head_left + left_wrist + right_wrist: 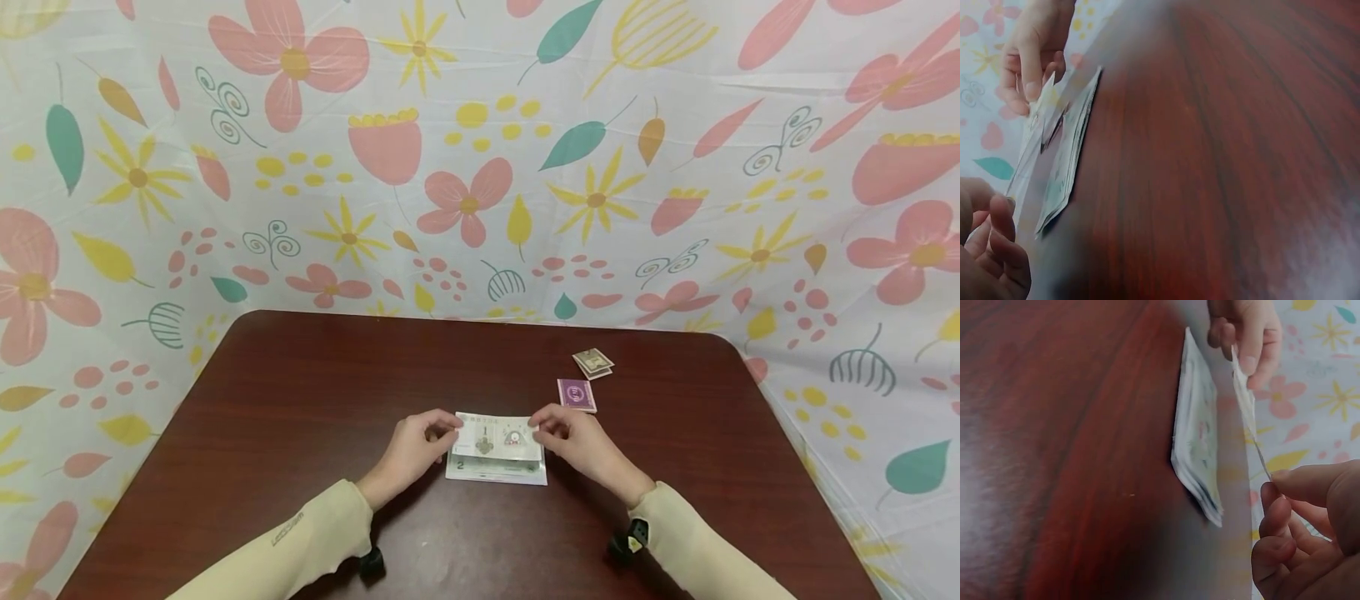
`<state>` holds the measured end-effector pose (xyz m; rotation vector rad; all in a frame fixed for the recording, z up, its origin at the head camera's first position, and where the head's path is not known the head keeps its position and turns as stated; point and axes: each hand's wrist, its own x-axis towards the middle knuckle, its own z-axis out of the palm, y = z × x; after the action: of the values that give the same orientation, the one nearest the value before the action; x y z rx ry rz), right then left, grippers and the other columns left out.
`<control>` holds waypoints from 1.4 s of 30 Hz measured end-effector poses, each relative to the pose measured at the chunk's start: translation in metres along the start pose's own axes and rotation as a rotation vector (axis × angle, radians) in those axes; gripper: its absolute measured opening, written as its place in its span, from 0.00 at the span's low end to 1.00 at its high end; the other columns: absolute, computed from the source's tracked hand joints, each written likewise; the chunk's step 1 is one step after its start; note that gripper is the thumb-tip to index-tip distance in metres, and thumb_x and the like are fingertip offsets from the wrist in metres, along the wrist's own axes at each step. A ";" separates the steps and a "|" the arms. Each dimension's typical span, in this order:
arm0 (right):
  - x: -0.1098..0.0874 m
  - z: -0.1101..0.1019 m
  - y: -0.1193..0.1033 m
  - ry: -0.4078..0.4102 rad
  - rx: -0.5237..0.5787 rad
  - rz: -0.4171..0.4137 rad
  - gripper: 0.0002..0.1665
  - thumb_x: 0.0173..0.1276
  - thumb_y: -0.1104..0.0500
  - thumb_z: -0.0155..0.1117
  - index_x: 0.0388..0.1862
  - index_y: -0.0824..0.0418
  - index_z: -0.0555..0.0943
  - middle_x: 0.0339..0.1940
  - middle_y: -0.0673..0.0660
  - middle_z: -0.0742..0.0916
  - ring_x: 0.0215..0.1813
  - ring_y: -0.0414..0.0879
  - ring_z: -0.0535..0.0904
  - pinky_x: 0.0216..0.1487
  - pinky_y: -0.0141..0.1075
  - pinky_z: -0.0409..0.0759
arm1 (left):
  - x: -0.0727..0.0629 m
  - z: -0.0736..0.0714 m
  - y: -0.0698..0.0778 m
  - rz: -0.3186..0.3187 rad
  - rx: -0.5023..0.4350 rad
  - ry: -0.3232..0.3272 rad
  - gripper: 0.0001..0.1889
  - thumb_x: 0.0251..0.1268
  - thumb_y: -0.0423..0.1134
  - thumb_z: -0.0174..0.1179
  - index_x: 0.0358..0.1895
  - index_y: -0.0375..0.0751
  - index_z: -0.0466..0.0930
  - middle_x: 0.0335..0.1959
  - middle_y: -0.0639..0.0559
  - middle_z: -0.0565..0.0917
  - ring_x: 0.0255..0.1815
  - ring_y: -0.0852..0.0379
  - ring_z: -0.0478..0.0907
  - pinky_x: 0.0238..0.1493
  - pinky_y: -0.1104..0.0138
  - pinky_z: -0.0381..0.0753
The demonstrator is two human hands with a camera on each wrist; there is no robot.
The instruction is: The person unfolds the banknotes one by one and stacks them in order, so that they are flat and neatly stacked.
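A pale paper banknote (498, 437) marked with a 1 and a small cartoon figure is stretched between both hands. Its left end is pinched by my left hand (417, 445) between thumb and fingers, while my right hand (581, 437) pinches the right end. Just under it, on the table, lies a stack of notes (498, 473); a green note with a 2 shows at its front. From the right wrist view, the held banknote (1244, 403) stays apart from the stack (1196, 431), which looks several sheets thick.
Beyond my right hand lies a purple folded note (576, 394). Farther back is a brownish folded note (593, 363), partly sprung open. The dark wooden table (337, 375) meets a flower-patterned cloth (480, 192) behind and at both sides.
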<state>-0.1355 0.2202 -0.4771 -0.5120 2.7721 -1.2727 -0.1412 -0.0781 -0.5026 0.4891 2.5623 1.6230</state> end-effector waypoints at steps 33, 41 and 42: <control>-0.010 0.016 0.003 -0.112 -0.109 -0.030 0.06 0.69 0.68 0.68 0.43 0.60 0.84 0.27 0.44 0.81 0.27 0.31 0.71 0.31 0.29 0.73 | -0.006 0.003 0.000 0.165 0.439 -0.107 0.07 0.62 0.30 0.68 0.39 0.47 0.88 0.32 0.61 0.84 0.34 0.62 0.82 0.35 0.64 0.79; -0.009 0.016 0.000 -0.112 -0.137 -0.027 0.07 0.67 0.69 0.69 0.42 0.61 0.84 0.25 0.44 0.78 0.27 0.33 0.70 0.31 0.30 0.72 | -0.006 0.001 0.000 0.154 0.464 -0.138 0.06 0.63 0.36 0.71 0.41 0.48 0.87 0.31 0.62 0.80 0.31 0.64 0.78 0.32 0.65 0.76; -0.009 0.016 0.000 -0.110 -0.143 -0.025 0.07 0.66 0.70 0.69 0.41 0.61 0.84 0.25 0.45 0.78 0.27 0.33 0.70 0.31 0.30 0.72 | -0.006 0.001 0.000 0.158 0.471 -0.141 0.06 0.63 0.37 0.72 0.41 0.48 0.87 0.31 0.62 0.80 0.30 0.64 0.77 0.32 0.65 0.76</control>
<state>-0.1244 0.2109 -0.4882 -0.6084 2.7855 -1.0217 -0.1350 -0.0789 -0.5033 0.8214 2.8467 0.9595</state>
